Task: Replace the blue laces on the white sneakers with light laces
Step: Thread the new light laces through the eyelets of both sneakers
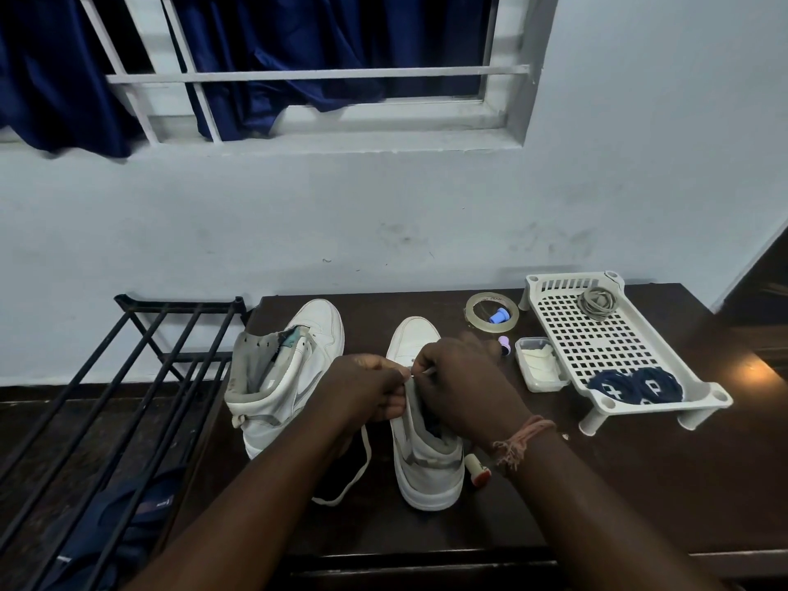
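On a dark table, the left hand [367,388] and right hand [458,379] pinch a light lace [362,467] at the near sneaker's [426,462] eyelets (blue laces [635,386] already coiled in the tray [597,334]), apparently mid-threading; next, feeding its tip through cleanly.

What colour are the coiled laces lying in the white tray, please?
Dark blue, seen in the head view.

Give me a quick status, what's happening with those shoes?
Both hands, left hand and right hand, pinching the light lace at the right sneaker. Blue laces coiled in tray. Nothing blocking.
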Tool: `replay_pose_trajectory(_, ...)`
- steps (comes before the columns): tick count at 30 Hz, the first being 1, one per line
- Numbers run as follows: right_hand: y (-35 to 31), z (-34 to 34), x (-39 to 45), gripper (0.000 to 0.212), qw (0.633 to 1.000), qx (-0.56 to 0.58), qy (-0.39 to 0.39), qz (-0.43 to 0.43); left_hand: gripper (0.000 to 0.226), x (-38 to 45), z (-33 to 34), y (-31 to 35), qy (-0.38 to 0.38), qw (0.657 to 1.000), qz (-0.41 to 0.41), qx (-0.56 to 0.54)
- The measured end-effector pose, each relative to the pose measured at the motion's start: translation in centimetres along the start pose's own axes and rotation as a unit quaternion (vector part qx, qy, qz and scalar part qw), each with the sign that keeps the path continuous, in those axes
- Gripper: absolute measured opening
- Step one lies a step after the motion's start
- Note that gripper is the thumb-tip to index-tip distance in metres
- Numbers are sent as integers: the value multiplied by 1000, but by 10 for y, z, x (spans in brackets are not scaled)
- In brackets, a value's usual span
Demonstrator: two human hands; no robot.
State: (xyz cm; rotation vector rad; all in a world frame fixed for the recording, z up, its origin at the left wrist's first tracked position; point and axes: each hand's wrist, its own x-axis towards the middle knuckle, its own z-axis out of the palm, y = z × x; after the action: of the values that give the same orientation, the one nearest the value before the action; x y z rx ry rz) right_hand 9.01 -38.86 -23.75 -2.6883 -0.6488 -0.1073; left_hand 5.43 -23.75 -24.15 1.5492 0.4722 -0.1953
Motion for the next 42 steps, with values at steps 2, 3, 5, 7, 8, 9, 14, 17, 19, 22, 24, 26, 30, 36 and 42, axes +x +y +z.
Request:
replay_pose_trajectory(2, -1, 0, -1, 19, 1000, -11, 17, -7, 13, 0, 0, 0, 0, 1000, -2, -1)
replay_pose_trajectory(3, -2, -2, -1, 20, 999, -23, 26, -4, 14, 0, 1, 0, -1, 1000, -4, -1)
replay_pose_trajectory(5, -4, -3, -1, 23, 998, -56, 31, -2, 17, 1, 2, 0, -5, 1000, -9, 1)
replay_pose_trajectory(7, -7, -2, -1, 27, 996, -82, 13, -24, 17, 2, 2, -1, -3, 1000, -11, 0)
replay_pose_trajectory(8, -6, -1, -1, 28, 996, -80, 5, -36, 17, 2, 2, -2, 0, 1000, -10, 0)
replay_pose_trajectory(9, -5, -1, 0, 27, 997, -63, 2, -38, 18, 3, 2, -4, 2, 1000, -9, 1)
replay_pose_trajectory(14, 0, 4, 0, 16, 1000, -1, 19, -8, 21, 4, 7, -7, 12, 1000, 10, 15)
replay_pose_trajectory(17, -2, 3, 1, 19, 999, 39, 31, 4, 19, 5, 11, -7, 28, 998, 33, 33)
replay_pose_trajectory(19, -1, -1, 2, 22, 998, 60, 29, 14, 19, 6, 13, -6, 35, 998, 33, 38)
replay_pose_trajectory(22, -1, -5, 0, 21, 999, 21, 9, 34, 17, 4, 18, -1, 41, 999, 19, 7)
replay_pose_trajectory(24, 0, -3, -1, 27, 998, 12, -3, 65, 16, 2, 16, 4, 57, 997, 25, -41)
replay_pose_trajectory(26, 6, -2, -1, 28, 992, 35, -25, 117, 14, 4, 8, 12, 92, 988, 64, -107)
replay_pose_trajectory(30, 18, -3, 0, 30, 972, 98, -82, 198, 23, 10, -16, 28, 66, 943, 68, -320)
replay_pose_trajectory(36, 14, -3, 1, 25, 963, 103, -114, 223, 25, 12, -30, 21, -12, 994, -81, -69)
replay_pose_trajectory(42, 18, -1, 2, 25, 958, 124, -115, 230, 29, 0, -26, 18, -134, 974, 28, 181)
